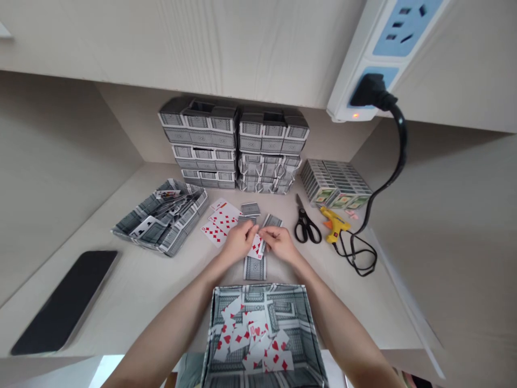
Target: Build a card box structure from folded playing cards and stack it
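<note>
My left hand (238, 240) and my right hand (279, 242) meet over the middle of the desk, fingertips pinched. Between them is a playing card (255, 249) with red diamonds, its upper part covered by my fingers. A patterned card piece (254, 268) lies face down just below. Above my hands are small face-down pieces, one of them a grey card piece (250, 209). To the left, several red diamond cards (226, 215) overlap face up. Nearest my body stands an open box covered in cards (258, 291), holding cut card pieces (242, 339).
Left are a card-made tray (177, 245) of cards and a black phone (67, 299). Card-covered boxes (208, 137) stack at the back. Right are black scissors (307, 226), a yellow glue gun (334, 223), card decks (337, 183) and a hanging cable (399, 156) from a power strip (379, 59).
</note>
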`<state>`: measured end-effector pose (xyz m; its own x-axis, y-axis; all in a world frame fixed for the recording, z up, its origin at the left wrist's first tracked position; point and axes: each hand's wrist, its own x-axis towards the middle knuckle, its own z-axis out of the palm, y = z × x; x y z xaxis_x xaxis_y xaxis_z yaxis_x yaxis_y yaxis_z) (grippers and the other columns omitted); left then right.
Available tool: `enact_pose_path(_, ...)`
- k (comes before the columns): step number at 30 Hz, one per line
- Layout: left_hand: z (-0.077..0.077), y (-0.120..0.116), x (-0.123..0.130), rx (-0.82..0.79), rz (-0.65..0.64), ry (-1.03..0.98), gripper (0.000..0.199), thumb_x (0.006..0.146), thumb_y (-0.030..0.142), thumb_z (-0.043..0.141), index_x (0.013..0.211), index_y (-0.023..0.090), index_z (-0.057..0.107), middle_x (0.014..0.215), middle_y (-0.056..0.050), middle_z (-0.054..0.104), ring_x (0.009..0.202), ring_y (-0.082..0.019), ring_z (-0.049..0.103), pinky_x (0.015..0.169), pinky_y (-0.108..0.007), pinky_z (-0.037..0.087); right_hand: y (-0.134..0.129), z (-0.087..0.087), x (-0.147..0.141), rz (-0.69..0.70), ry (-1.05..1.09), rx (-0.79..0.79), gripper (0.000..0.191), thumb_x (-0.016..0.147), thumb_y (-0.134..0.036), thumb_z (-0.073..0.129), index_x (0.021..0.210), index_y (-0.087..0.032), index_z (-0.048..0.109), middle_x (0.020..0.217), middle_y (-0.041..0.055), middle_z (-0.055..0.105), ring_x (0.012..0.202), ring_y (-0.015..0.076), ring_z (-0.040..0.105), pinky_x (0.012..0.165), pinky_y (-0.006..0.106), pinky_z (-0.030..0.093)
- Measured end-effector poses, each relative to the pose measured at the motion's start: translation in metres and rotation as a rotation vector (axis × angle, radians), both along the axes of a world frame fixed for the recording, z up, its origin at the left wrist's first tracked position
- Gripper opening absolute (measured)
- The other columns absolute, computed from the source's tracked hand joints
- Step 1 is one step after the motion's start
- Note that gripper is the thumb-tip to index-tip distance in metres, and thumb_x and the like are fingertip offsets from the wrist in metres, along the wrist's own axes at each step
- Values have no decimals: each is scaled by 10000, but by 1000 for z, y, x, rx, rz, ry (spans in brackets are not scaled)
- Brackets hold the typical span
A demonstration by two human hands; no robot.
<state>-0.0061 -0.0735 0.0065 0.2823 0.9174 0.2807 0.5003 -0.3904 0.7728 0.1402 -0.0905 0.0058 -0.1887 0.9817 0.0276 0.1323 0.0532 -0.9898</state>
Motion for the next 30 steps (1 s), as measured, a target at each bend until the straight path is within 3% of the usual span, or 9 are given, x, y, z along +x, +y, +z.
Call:
enact_pose_path(6,0,5,1,-148,19,-225,362,795,400,429,527,184,320,500,52,320,499,-94,342,489,-218,285,2,2,1,39,81,-6,304,733,-457,559,695,-159,609,412,-51,447,371,77,374,400,212,286)
enact_pose_path(13,-1,4,1,-313,-9,-423,260,665,391,618,718,156,519,576,45,492,495,-82,458,455,-192,356,10,0,8,-112,150,-4,326,711,-490,565,736,-165,575,439,-47,474,396,89,406,421,220,320)
enact_pose_path(20,-4,7,-2,-387,8,-437,282,597,374,675,653,144,523,546,39,529,481,-83,481,474,-198,368,11,2,10,-161,195,-18,290,672,-440,624,770,-167,621,541,-31,490,435,72,361,399,206,263)
enact_pose_path(26,-3,3,2,-423,-34,-431,276,598,372,671,660,136,542,588,14,573,524,-100,514,501,-211,388,12,0,10,-113,224,-93,313,666,-451,623,786,-162,638,547,-27,491,450,67,347,397,193,252)
enact_pose_path(30,-2,2,5,-383,32,-478,275,585,341,687,730,141,568,650,11,606,578,-111,542,546,-221,414,13,-1,9,-163,219,-54,307,685,-453,602,804,-170,621,550,-32,492,428,65,355,379,194,261)
